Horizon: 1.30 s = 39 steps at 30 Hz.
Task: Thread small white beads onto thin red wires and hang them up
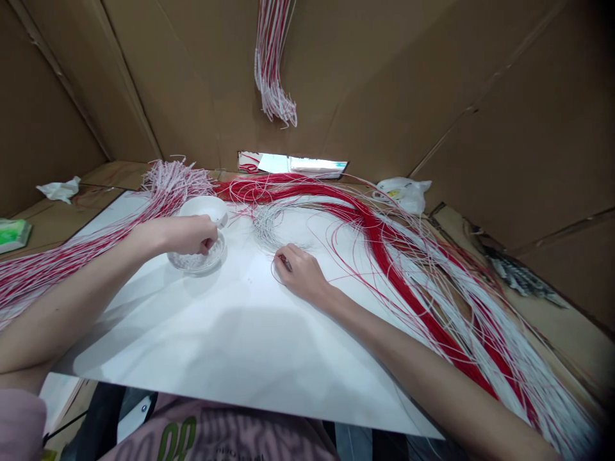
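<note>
My left hand [198, 235] reaches into a shallow clear bowl [211, 264] of small whitish pieces, fingers pinched together at its right side. Whatever is between those fingertips is hidden. A white bowl [204, 208] stands just behind. Over the white board, my right hand [300, 272] is closed with its fingers curled. A thin red cord [273, 272] loops out from its fingertips, and a small dark thing shows between the fingers, too small to name. Close behind this hand lies a curved bundle of thin silvery wires [266, 224].
Long red and white cords [384, 250] sweep along the back and right. A white-tipped bundle [177, 182] runs left under my forearm. Another bundle [271, 70] hangs from the cardboard wall [384, 77]. A plastic bag [403, 194] and crumpled tissue [60, 189] lie at the back.
</note>
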Available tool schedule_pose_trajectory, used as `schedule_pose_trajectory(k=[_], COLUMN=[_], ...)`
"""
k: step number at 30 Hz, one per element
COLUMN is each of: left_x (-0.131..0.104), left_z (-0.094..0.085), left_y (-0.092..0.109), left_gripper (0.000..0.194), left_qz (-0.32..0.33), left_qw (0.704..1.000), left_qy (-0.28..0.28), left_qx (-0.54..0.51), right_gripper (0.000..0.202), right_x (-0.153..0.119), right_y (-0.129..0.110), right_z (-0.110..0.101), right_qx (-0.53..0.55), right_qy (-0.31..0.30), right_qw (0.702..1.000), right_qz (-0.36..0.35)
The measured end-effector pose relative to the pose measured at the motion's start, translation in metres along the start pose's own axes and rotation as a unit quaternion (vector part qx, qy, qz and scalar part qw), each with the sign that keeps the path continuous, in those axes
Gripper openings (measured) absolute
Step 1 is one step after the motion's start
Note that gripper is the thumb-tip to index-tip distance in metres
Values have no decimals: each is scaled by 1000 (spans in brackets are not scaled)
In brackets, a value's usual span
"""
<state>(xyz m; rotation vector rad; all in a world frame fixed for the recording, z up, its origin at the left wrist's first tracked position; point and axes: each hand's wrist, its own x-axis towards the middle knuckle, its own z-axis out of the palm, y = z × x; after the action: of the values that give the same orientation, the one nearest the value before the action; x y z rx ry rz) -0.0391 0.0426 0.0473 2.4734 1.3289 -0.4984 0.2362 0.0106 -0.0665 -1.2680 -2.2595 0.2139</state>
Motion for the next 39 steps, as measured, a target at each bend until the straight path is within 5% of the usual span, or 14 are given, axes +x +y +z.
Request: schedule_pose_trajectory(k=[12,18,20,23,28,39], left_x=[-6,-17,-18,-12,5,10], left_z=[-6,-16,-10,11,44,40], left_y=[-13,20,40,62,70,68], left_gripper=[13,18,19,22,22,15], left_qz=[27,76,129,193,187,190], left_qw=[997,990,979,975,976,977], left_qy=[0,106,151,113,103,91], left_qx=[-72,-53,-49,-14,29,14], right_gripper=[11,10,11,11,12,10], right_x=[0,0,0,0,0,0], right_y=[-1,-1,-1,-1,0,-2], right_z=[-1,0,0,0,0,-1], right_qx=[-3,-4,-4,-5,-7,2], right_qy=[4,5,4,4,3,3], right_qw=[1000,1000,1000,1000,1000,1000], right_qz=[1,0,-2,-4,-9,-8])
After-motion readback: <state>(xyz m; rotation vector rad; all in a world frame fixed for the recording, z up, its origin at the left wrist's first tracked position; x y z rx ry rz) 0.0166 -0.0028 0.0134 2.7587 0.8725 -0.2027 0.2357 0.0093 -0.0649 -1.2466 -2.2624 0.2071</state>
